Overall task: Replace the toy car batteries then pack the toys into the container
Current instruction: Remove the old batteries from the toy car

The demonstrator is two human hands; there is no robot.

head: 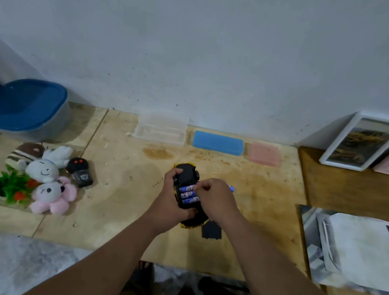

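Bare surface [119,211] is seen between the toy car [187,171] at the frame's centre and the cluster of plush toys [45,178] at centre left, with a black remote [80,170] on that cluster's right edge. The centre itself is occupied by the left hand [169,200] and right hand [216,196], both on the car, and a black battery cover [211,230] lies just below it. A bare strip is left above the car, bounded by a clear case [161,131], a blue case [217,142] and a pink case [265,154] along the wall. The upper left is blocked by a blue-lidded container [22,106]; the lower right is covered by papers [359,251].
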